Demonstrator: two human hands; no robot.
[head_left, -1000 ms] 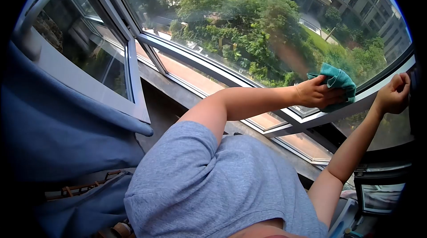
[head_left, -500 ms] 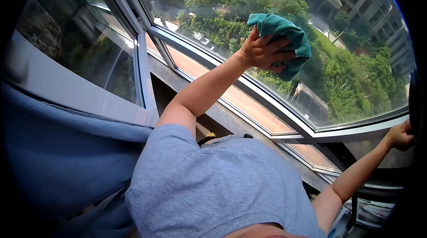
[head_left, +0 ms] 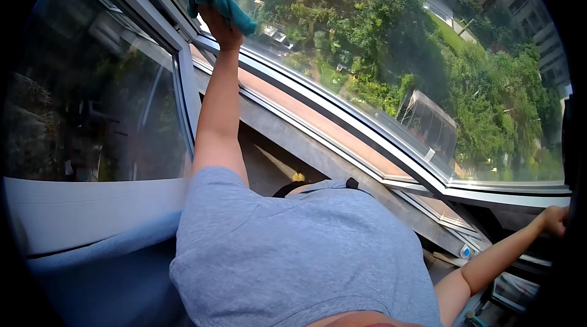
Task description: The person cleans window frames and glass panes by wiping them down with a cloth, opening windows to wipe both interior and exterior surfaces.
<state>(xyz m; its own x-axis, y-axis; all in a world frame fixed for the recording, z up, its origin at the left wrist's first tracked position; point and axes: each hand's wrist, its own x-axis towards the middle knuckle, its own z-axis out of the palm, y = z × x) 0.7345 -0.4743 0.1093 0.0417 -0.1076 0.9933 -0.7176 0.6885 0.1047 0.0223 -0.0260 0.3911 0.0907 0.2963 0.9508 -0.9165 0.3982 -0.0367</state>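
My left hand (head_left: 221,26) is raised at the upper left and holds a folded teal cloth (head_left: 225,4) against the large window pane (head_left: 361,33), near its left frame. The cloth partly hides the fingers. Far to the right, my right hand (head_left: 554,220) is closed at the dark edge of the view, by the lower right end of the window frame (head_left: 507,195). What it grips is too dark to make out.
An open window sash (head_left: 92,113) stands at the left, above blue fabric (head_left: 122,284). A grey ledge (head_left: 306,140) runs below the window frame. Trees and a building show through the glass. Small items (head_left: 466,252) lie at the lower right.
My left hand has swept the cloth from the right side of the pane across to the upper left. My right hand has moved down at the right edge, and the view has shifted.
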